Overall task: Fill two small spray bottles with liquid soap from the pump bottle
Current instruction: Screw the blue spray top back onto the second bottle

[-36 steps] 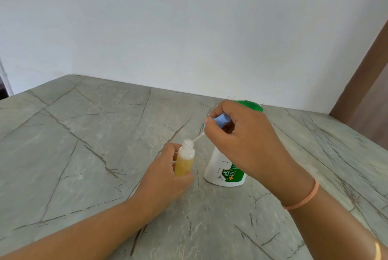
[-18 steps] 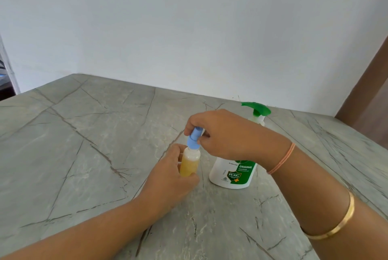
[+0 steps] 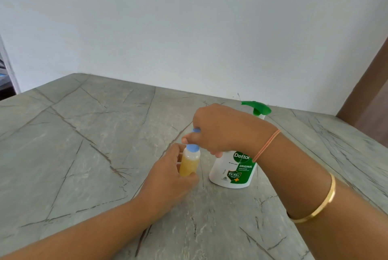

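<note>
One grey veined table (image 3: 84,134), one white pump bottle (image 3: 233,173) standing upright on it, two hands working beside it, left hand (image 3: 168,178) gripping one yellow-filled spray bottle (image 3: 189,163) standing on the table, right hand (image 3: 218,129) pinching its one blue cap (image 3: 192,147).

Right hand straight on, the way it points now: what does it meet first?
The right hand pinches the blue cap and points down. Next in line is probably the small bottle, which the left hand holds.

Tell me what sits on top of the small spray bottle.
A blue spray cap sits on its neck, pinched by the right hand, which hides the cap's middle.
</note>
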Motion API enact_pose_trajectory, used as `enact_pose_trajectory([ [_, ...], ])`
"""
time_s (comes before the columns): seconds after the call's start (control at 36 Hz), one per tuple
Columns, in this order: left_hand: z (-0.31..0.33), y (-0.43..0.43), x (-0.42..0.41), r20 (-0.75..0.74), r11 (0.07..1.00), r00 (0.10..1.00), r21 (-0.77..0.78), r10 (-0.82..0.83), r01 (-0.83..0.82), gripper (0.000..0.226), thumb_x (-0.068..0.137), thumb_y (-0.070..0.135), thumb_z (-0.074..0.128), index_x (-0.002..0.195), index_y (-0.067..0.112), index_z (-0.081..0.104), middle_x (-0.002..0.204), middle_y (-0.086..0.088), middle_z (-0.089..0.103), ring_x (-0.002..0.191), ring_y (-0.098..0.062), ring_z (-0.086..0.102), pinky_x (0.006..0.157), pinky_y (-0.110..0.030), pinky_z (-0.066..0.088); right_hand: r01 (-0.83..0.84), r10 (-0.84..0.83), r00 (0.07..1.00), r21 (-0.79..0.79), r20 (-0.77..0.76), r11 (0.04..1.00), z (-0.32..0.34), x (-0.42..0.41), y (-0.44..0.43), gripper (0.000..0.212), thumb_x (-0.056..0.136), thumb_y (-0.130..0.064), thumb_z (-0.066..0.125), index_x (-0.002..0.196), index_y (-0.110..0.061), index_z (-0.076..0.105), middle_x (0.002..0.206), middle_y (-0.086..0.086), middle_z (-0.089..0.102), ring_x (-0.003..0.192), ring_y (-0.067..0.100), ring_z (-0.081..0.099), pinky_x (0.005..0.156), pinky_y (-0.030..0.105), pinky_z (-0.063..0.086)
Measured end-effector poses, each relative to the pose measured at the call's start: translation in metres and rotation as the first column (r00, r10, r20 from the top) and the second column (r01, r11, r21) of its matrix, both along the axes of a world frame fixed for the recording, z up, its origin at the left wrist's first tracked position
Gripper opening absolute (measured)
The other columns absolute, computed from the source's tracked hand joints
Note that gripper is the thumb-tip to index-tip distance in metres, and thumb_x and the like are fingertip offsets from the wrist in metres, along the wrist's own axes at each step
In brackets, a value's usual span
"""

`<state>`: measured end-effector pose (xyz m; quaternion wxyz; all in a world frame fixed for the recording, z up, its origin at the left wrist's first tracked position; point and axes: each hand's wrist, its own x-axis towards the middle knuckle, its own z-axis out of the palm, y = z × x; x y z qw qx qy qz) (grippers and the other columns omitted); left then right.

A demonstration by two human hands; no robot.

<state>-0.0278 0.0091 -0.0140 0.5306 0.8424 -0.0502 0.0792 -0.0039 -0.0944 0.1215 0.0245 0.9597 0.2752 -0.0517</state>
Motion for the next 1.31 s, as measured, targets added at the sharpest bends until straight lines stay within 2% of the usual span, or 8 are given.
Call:
enact_pose_trajectory([
  [0.17, 0.002, 0.0, 0.0, 0.001, 1.0, 1.0, 0.016, -0.009, 0.009, 0.042, 0.077, 0.021, 0.067, 0.103, 0.042, 0.042, 0.097, 0.016, 0.059, 0.089, -0.001, 0.059, 0.065, -0.012, 0.045, -0.076, 0.075, 0.996, 0.008, 0.043, 0.997, 0.003, -0.004, -0.006, 0.053, 0.084, -0.037, 0.065, 0.129, -0.018, 0.044, 0.123, -0.001, 0.053, 0.101, 0.014, 0.051, 0.077, 0.023, 0.042],
  [0.28, 0.003, -0.001, 0.0, 0.016, 0.999, 1.0, 0.032, -0.012, 0.011, 0.042, 0.079, 0.022, 0.068, 0.094, 0.045, 0.037, 0.094, 0.023, 0.053, 0.083, 0.007, 0.053, 0.058, -0.004, 0.039, -0.155, 0.155, 0.987, 0.008, 0.042, 0.988, 0.001, -0.003, -0.005, 0.024, 0.088, -0.013, 0.06, 0.112, -0.017, 0.06, 0.113, -0.002, 0.058, 0.086, 0.009, 0.048, 0.057, 0.008, 0.031],
  [0.47, 0.001, 0.0, -0.001, -0.025, 0.999, 1.0, 0.036, 0.005, -0.004, 0.055, 0.077, 0.021, 0.067, 0.12, 0.039, 0.038, 0.107, 0.015, 0.058, 0.096, -0.006, 0.06, 0.08, -0.025, 0.053, -0.072, 0.066, 0.991, 0.053, 0.115, 0.996, -0.009, 0.002, 0.0, 0.037, 0.091, -0.043, 0.053, 0.07, -0.014, 0.046, 0.064, 0.001, 0.053, 0.056, 0.012, 0.05, 0.058, 0.025, 0.043],
  [0.64, 0.003, 0.0, -0.001, 0.002, 0.998, 1.0, 0.062, -0.007, 0.007, 0.036, 0.079, 0.021, 0.065, 0.093, 0.044, 0.041, 0.088, 0.017, 0.057, 0.076, 0.003, 0.056, 0.053, -0.01, 0.042, -0.095, 0.096, 0.995, 0.078, -0.003, 0.992, -0.005, -0.002, -0.005, 0.054, 0.083, -0.036, 0.067, 0.13, -0.021, 0.044, 0.122, -0.002, 0.052, 0.102, 0.013, 0.049, 0.077, 0.024, 0.042],
  [0.75, 0.004, 0.0, -0.002, 0.006, 0.999, 1.0, 0.051, -0.007, 0.007, 0.042, 0.078, 0.022, 0.068, 0.087, 0.047, 0.036, 0.091, 0.024, 0.052, 0.08, 0.007, 0.053, 0.057, -0.006, 0.036, -0.151, 0.15, 0.988, 0.052, 0.021, 0.987, -0.003, 0.0, -0.006, 0.024, 0.087, -0.015, 0.063, 0.111, -0.017, 0.06, 0.109, -0.003, 0.06, 0.088, 0.009, 0.049, 0.062, 0.01, 0.035],
  [0.92, 0.003, 0.0, -0.001, -0.01, 0.999, 1.0, 0.05, 0.0, 0.0, 0.047, 0.077, 0.02, 0.066, 0.106, 0.047, 0.04, 0.1, 0.016, 0.06, 0.09, -0.001, 0.059, 0.069, -0.012, 0.048, -0.069, 0.06, 0.985, 0.054, 0.165, 0.996, -0.014, 0.001, -0.001, 0.037, 0.09, -0.047, 0.053, 0.071, -0.015, 0.045, 0.069, -0.003, 0.046, 0.062, 0.012, 0.045, 0.05, 0.022, 0.031],
  [1.08, 0.005, 0.0, -0.002, 0.017, 0.998, 1.0, 0.065, -0.002, 0.001, 0.035, 0.077, 0.02, 0.066, 0.091, 0.042, 0.043, 0.089, 0.014, 0.059, 0.079, 0.0, 0.058, 0.053, -0.007, 0.042, -0.09, 0.085, 0.995, 0.11, 0.055, 0.99, -0.012, -0.008, -0.005, 0.05, 0.086, -0.037, 0.063, 0.126, -0.016, 0.043, 0.116, 0.004, 0.054, 0.101, 0.018, 0.051, 0.078, 0.028, 0.043],
  [1.31, 0.006, -0.001, -0.002, 0.014, 0.999, 1.0, 0.051, 0.007, -0.008, 0.042, 0.076, 0.02, 0.068, 0.094, 0.044, 0.038, 0.095, 0.02, 0.055, 0.086, 0.005, 0.055, 0.064, -0.009, 0.041, -0.099, 0.086, 0.981, 0.07, 0.174, 0.993, -0.017, -0.005, -0.006, 0.021, 0.095, -0.029, 0.051, 0.108, -0.013, 0.056, 0.102, 0.001, 0.058, 0.089, 0.015, 0.052, 0.062, 0.022, 0.036],
])
